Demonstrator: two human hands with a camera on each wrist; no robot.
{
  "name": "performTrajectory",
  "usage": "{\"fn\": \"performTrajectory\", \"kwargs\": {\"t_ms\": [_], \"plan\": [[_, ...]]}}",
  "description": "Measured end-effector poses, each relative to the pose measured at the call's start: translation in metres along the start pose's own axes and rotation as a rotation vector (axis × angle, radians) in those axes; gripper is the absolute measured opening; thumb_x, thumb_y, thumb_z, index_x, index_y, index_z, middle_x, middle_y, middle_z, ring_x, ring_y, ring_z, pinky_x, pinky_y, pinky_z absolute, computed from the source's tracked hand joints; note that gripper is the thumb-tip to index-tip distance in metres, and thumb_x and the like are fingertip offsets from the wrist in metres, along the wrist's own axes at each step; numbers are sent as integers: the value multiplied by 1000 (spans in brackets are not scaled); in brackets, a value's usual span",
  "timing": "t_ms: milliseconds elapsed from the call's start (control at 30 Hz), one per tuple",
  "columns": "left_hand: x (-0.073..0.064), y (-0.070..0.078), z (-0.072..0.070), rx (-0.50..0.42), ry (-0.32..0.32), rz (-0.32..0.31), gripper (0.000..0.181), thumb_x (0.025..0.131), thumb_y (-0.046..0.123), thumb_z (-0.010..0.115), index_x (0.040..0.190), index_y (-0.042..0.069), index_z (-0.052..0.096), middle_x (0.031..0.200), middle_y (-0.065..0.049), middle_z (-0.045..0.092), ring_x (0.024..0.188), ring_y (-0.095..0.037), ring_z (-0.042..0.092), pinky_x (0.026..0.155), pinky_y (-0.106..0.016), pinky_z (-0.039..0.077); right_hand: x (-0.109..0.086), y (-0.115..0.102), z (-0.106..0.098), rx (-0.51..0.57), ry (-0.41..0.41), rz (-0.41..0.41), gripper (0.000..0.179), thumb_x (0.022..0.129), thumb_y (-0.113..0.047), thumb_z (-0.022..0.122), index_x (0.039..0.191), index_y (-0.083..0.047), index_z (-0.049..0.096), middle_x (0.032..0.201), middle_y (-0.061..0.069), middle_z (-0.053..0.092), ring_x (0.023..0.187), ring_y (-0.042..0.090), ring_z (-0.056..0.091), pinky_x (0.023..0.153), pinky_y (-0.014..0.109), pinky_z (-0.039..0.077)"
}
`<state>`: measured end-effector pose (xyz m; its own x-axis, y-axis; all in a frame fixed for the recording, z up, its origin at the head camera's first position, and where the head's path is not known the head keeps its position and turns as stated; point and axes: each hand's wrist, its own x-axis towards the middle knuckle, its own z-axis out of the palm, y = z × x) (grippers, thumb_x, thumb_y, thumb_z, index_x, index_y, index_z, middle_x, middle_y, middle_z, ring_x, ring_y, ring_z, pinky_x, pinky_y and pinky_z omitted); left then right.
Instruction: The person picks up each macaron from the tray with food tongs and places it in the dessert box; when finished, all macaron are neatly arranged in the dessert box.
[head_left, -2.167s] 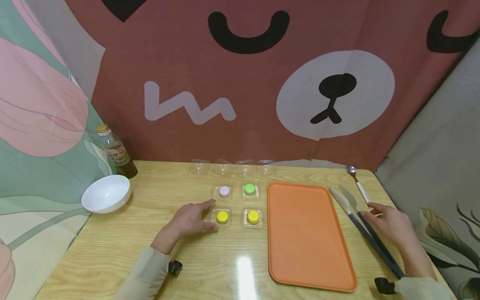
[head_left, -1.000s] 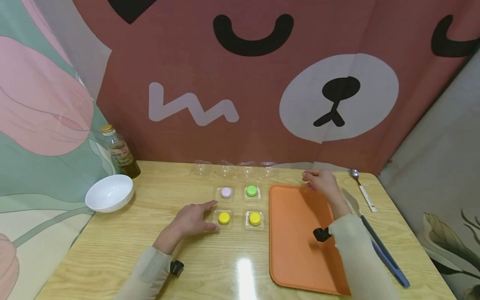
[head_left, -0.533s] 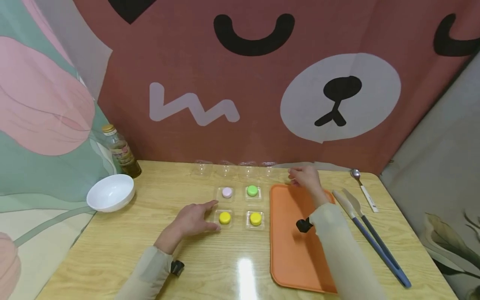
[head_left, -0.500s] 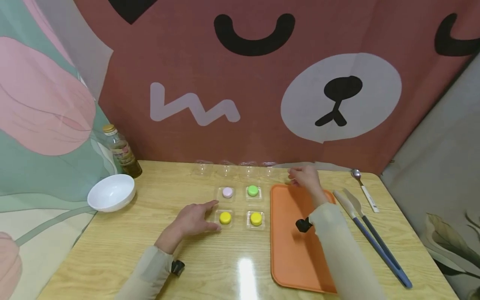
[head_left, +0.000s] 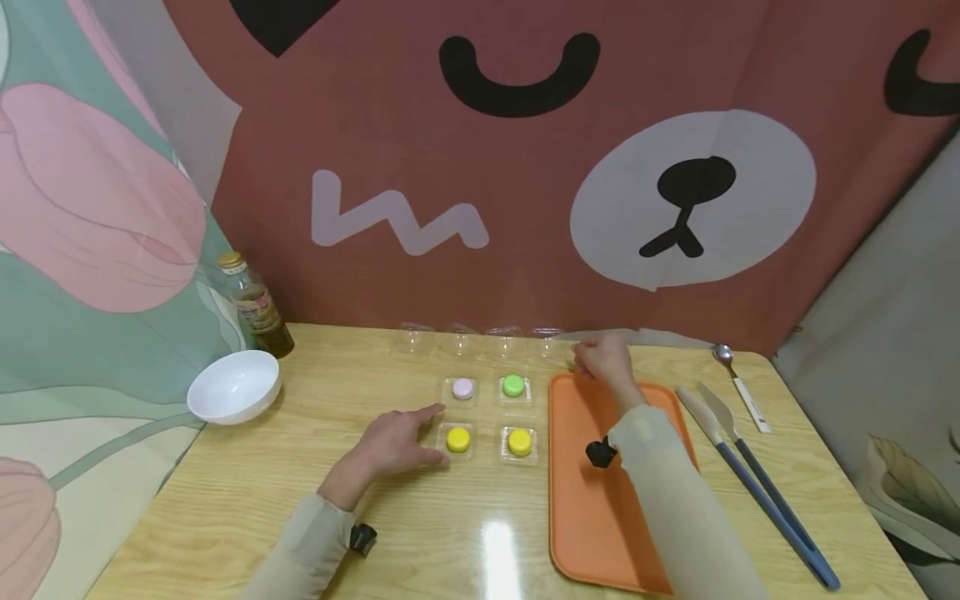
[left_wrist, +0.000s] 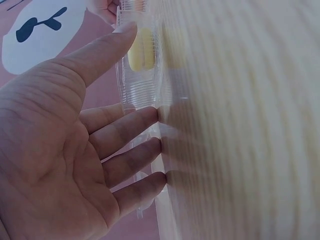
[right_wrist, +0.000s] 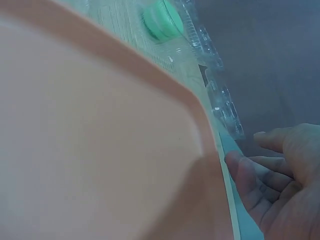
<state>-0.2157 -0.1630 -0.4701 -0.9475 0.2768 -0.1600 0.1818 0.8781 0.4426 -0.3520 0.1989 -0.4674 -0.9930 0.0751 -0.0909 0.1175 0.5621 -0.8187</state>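
My left hand [head_left: 393,446] rests on the table with thumb and forefinger spread beside a clear plastic base holding a yellow macaron [head_left: 458,439]. In the left wrist view the other fingertips [left_wrist: 159,146] touch the tabletop and nothing is gripped. My right hand [head_left: 606,358] is just past the far edge of the orange tray [head_left: 592,525], close to the rightmost clear plastic lid [head_left: 547,342]. Its fingers hang loosely curled in the right wrist view, holding nothing. Also in clear bases are another yellow macaron [head_left: 519,442], a green macaron [head_left: 513,385] and a lilac macaron [head_left: 462,388].
Several clear lids [head_left: 504,343] line the table's back edge. A white bowl [head_left: 234,387] and a bottle of brown liquid [head_left: 258,308] stand at left. Right of the tray lie blue-handled tongs [head_left: 780,508] and a white-handled spoon [head_left: 742,392].
My right hand has left the spoon's handle and moved left over the tray to its far edge, near the lids. My left hand has stayed by the yellow macaron. The view has shifted slightly.
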Motion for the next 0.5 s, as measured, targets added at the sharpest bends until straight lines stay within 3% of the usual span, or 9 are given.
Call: {"fn": "performTrajectory", "kwargs": {"t_ms": [300, 500], "plan": [[-1, -1, 1, -1, 7, 7, 85, 77, 54, 83, 150, 23, 52, 139, -9, 65, 123, -31, 63, 103, -49, 51, 3, -2, 6, -47, 4, 6, 33, 100, -21, 59, 116, 5, 72, 92, 22, 76, 63, 20, 72, 58, 31, 61], [0, 0, 2, -1, 15, 11, 85, 78, 55, 83, 150, 23, 52, 139, -9, 66, 120, -31, 64, 101, -49, 51, 1, -4, 7, -11, -15, 14, 35, 102, -21, 58, 122, 7, 69, 98, 24, 75, 68, 21, 73, 62, 33, 62]]}}
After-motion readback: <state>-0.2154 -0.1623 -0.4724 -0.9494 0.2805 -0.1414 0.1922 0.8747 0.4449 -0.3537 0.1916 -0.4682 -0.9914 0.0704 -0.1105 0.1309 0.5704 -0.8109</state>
